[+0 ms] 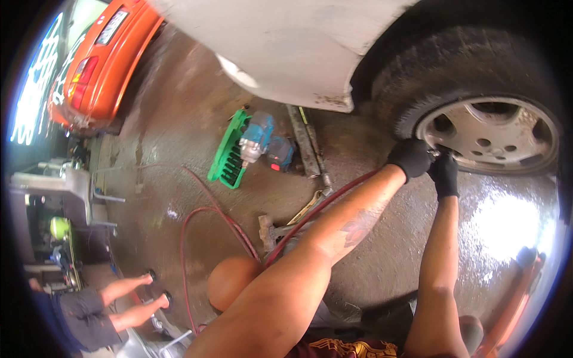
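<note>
At the lower edge of a silver alloy wheel [465, 134] with a dark tyre [400, 113], my two black-gloved hands meet. My left hand [410, 160] is closed, and a red air hose [340, 192] runs up along the left forearm to it. A small metal fitting [434, 153] shows between the hands, close to the rim. Fingers curled, my right hand [443, 175] is right beside that fitting; what it grips is hidden. The wheel belongs to a white car [286, 45].
A blue cordless impact wrench [256, 134] lies by a green socket case [230, 152] on the wet floor [167, 131]. Long metal bars [307, 143] lie alongside. An orange car [104, 65] stands far left; a person [89, 310] stands lower left. An orange jack-like bar [513, 304] is at right.
</note>
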A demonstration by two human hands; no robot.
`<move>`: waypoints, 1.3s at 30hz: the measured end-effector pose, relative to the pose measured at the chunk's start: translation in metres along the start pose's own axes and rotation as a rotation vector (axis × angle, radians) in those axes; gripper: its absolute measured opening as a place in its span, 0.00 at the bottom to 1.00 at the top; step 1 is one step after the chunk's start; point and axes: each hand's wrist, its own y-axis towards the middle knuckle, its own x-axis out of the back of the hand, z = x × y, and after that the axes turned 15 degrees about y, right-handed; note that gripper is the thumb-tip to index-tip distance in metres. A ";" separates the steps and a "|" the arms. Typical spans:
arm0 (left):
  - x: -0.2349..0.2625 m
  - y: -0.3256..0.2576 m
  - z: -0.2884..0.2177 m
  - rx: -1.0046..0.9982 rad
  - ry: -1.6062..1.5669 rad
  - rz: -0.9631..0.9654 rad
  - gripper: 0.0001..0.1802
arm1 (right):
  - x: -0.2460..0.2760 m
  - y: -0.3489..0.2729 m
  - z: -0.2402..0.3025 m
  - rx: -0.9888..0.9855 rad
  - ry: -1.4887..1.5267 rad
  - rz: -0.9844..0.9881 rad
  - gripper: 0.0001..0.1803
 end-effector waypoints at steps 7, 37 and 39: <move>-0.003 -0.001 0.005 -0.012 0.077 0.028 0.16 | 0.001 -0.001 -0.008 -0.039 0.230 0.096 0.39; -0.019 0.016 0.002 -0.091 0.101 0.043 0.18 | 0.000 0.005 -0.007 -0.009 0.001 0.009 0.28; -0.017 0.015 0.004 -0.088 0.109 0.055 0.19 | 0.003 0.004 0.005 -0.074 0.073 0.029 0.29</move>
